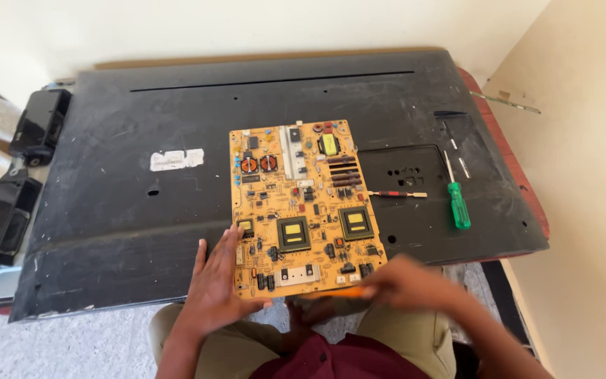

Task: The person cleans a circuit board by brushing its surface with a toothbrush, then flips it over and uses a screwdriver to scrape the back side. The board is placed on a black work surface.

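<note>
A yellow circuit board (pixel 299 203) with transformers, coils and capacitors lies on the black back panel (pixel 142 217) of a flat television. My left hand (pixel 217 288) rests flat, fingers apart, on the board's near left corner. My right hand (pixel 405 283), blurred, sits at the board's near right corner and grips an orange-handled tool (pixel 338 293) that points left along the board's near edge.
A green-handled screwdriver (pixel 457 200) and a thin red-and-black probe (pixel 395 194) lie on the panel right of the board. A white sticker (pixel 176 160) marks the panel's left half. Black speaker parts (pixel 8 182) sit off the left edge. A wall (pixel 583 175) stands close on the right.
</note>
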